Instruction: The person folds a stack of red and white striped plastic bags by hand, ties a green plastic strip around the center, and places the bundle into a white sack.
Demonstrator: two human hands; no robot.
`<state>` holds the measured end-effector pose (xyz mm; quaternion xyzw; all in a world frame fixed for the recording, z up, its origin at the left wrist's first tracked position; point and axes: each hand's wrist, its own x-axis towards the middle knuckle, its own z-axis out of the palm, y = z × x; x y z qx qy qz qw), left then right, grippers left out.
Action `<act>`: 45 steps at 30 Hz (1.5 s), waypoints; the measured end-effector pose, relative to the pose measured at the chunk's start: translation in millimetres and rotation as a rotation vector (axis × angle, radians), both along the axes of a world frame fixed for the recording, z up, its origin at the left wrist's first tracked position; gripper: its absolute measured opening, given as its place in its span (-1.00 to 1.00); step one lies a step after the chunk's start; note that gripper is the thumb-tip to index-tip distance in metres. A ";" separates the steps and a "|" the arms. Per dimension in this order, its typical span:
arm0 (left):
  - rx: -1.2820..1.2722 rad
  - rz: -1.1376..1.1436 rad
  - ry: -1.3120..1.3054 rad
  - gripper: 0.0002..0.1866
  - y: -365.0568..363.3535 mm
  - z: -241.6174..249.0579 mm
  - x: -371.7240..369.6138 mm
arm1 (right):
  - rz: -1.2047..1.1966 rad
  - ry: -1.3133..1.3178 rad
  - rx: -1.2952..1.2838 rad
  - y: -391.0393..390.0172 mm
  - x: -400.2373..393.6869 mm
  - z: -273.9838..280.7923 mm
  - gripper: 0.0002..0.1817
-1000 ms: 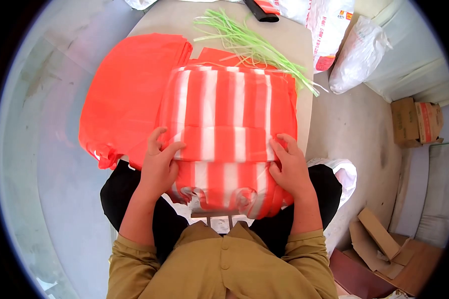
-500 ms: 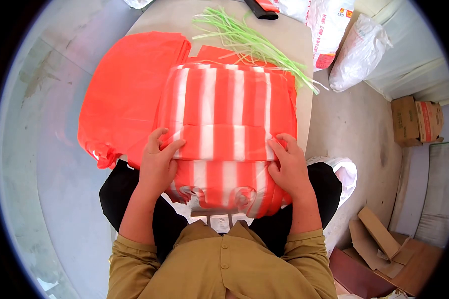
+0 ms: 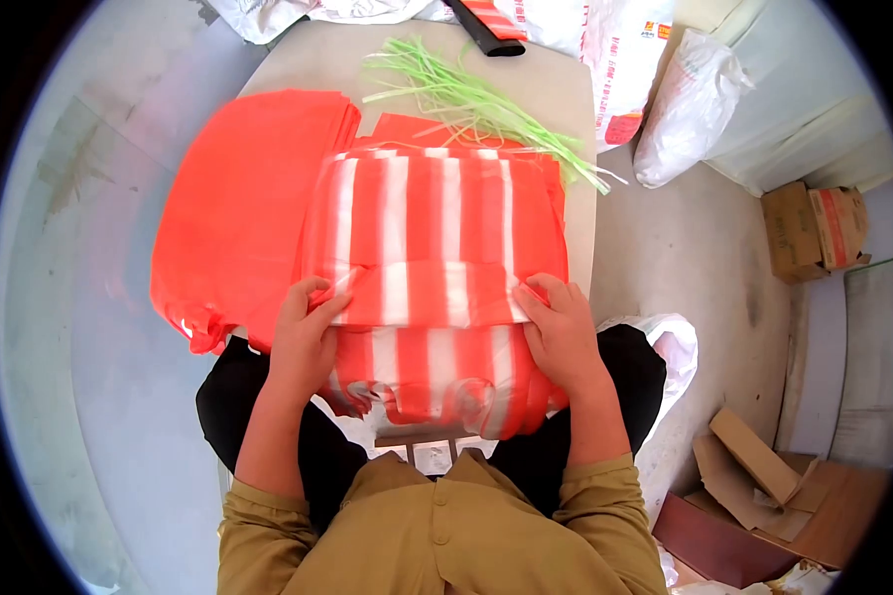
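A stack of red and white striped plastic bags point(image 3: 422, 213) lies in front of me, its near end hanging over the table edge. Across its middle runs a fold of the top bag. My left hand point(image 3: 306, 332) pinches this fold at its left end, between thumb and fingers. At the right end, my right hand point(image 3: 558, 327) pinches the same fold. Touching the stack on the left is a pile of plain red plastic bags point(image 3: 238, 198), knotted or bunched at its near corner. Green plastic strings point(image 3: 476, 99) lie loose beyond the stack.
The beige table point(image 3: 313, 55) holds the bags, with a black-and-red rolled object point(image 3: 486, 30) at its far edge. White sacks point(image 3: 693, 104) stand at the far right. Cardboard boxes point(image 3: 794, 233) and an opened carton point(image 3: 754, 486) sit on the floor to the right.
Both hands have lifted the fold slightly, and it now stretches flatter and straighter between them. The whole view has shifted a little; the other things lie as before.
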<state>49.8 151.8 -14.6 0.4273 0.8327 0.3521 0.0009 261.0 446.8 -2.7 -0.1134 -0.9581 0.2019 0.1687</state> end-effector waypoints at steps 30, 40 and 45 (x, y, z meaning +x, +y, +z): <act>-0.023 0.318 -0.557 -0.51 30.5 9.8 -30.1 | -0.322 0.003 -0.587 32.8 -37.5 -25.2 -0.62; 0.005 0.380 -0.580 -0.52 47.3 11.1 -27.5 | -0.365 -0.145 -0.596 42.4 -36.8 -18.5 -0.60; 0.129 0.342 -0.666 -0.54 24.9 5.2 -26.1 | -0.371 -0.104 -0.645 40.1 -29.2 -18.4 -0.64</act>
